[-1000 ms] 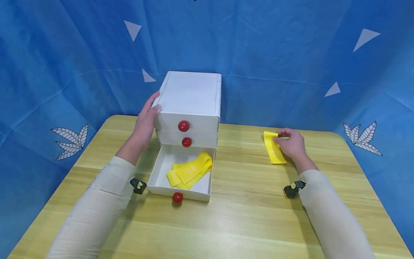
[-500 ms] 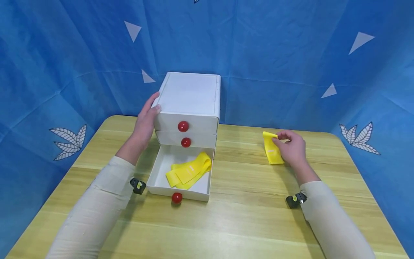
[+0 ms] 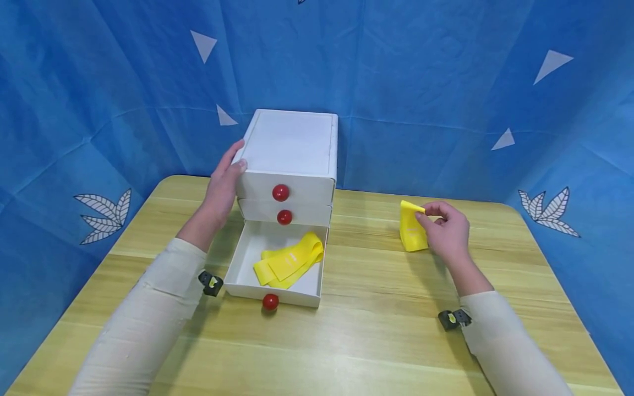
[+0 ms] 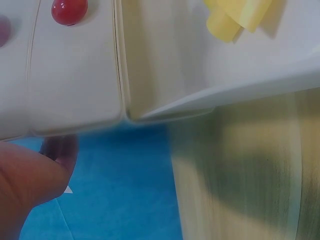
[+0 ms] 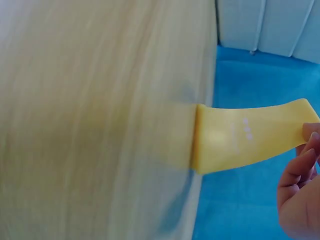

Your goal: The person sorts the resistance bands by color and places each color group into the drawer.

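In the head view, a white drawer cabinet (image 3: 289, 143) with red round knobs stands left of centre. My left hand (image 3: 223, 184) rests against its upper left side, fingers along the wall and thumb at the top edge. The bottom drawer (image 3: 250, 247) is pulled out, with yellow resistance bands (image 3: 289, 261) lying folded inside. At the right, my right hand (image 3: 448, 228) pinches another yellow resistance band (image 3: 413, 228) by its upper corner between thumb and fingers. That band stands upright, its lower end at or just above the table. Pale print shows on it in the right wrist view.
The wooden table (image 3: 376, 330) reaches back to a blue curtain (image 3: 421, 82) with white triangles and leaf prints. A red knob (image 3: 270, 302) sticks out from the open drawer's front. Two closed drawers (image 3: 312, 190) sit above it.
My right hand has drawn the band's top up and slightly left, so it stands more upright and its lower end has swung left. My left hand and the drawers stay put.
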`<state>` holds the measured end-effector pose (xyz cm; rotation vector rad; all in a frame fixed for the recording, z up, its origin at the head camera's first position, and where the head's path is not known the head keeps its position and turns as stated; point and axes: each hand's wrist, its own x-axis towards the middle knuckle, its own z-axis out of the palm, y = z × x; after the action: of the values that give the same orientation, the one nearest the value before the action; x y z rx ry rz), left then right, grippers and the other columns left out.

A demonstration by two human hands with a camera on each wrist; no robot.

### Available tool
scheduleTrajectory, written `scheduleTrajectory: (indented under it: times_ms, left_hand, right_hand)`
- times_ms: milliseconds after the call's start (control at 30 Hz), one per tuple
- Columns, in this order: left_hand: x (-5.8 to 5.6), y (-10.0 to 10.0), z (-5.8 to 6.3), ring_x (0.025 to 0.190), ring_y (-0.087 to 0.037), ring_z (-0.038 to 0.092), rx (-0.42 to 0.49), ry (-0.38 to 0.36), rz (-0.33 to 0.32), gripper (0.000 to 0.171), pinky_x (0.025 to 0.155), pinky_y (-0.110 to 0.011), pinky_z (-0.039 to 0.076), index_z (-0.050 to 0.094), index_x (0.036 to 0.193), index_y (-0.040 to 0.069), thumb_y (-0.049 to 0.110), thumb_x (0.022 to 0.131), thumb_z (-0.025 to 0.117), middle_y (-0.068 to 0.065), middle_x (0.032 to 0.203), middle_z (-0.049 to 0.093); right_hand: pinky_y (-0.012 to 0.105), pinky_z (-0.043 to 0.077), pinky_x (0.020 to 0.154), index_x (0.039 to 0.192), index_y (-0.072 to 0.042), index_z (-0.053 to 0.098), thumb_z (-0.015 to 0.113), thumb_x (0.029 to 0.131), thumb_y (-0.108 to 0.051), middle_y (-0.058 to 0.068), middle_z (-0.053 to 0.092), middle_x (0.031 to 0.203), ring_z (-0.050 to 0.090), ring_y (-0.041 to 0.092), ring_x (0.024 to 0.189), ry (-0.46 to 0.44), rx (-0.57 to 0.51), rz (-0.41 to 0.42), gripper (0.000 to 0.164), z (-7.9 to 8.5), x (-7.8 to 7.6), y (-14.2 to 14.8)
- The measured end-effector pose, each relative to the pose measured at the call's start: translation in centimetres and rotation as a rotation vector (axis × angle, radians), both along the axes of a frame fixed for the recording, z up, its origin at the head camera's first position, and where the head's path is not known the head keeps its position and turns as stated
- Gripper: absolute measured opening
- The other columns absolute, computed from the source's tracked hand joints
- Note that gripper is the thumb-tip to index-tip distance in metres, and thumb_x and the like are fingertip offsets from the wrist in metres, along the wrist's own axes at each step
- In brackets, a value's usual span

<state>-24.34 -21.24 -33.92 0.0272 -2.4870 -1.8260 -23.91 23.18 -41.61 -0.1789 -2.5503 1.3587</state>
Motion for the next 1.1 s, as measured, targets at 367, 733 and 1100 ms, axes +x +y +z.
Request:
scheduleTrajectory:
  times_ms: [367, 733, 1100]
  left_hand:
    - [0.0, -0.1, -0.1, 0.144, -0.027, 0.023, 0.000, 0.003, 0.001, 0.060, 0.105, -0.063, 0.034, 0.020, 0.156, 0.048, 0.056, 0.100, 0.040, 0.007, 0.161, 0.020]
    - [-0.1, 0.0, -0.1, 0.144, -0.028, 0.023, 0.013, -0.004, 0.006, 0.059, 0.105, -0.064, 0.033, 0.022, 0.156, 0.047, 0.053, 0.100, 0.040, 0.006, 0.162, 0.021]
    - [-0.1, 0.0, 0.0, 0.144, -0.027, 0.024, 0.010, 0.002, 0.009, 0.060, 0.105, -0.062, 0.034, 0.021, 0.156, 0.048, 0.056, 0.100, 0.041, 0.008, 0.161, 0.021]
  right_hand:
    - [0.021, 0.038, 0.047, 0.103, -0.004, 0.071, 0.077, 0.090, -0.017, 0.003, 0.065, 0.099, 0.047, 0.016, 0.059, 0.144, -0.149, 0.033, 0.019, 2.3, 1.7, -2.2]
    - [0.020, 0.037, 0.043, 0.098, 0.002, 0.071, 0.076, 0.087, -0.003, 0.004, 0.067, 0.092, 0.042, 0.014, 0.051, 0.294, -0.314, 0.171, 0.013, 4.2, 3.7, -5.6]
    - [0.022, 0.032, 0.040, 0.096, 0.003, 0.071, 0.075, 0.086, 0.003, 0.007, 0.066, 0.086, 0.040, 0.015, 0.049, 0.365, -0.411, 0.309, 0.011, 6.2, 5.3, -9.4]
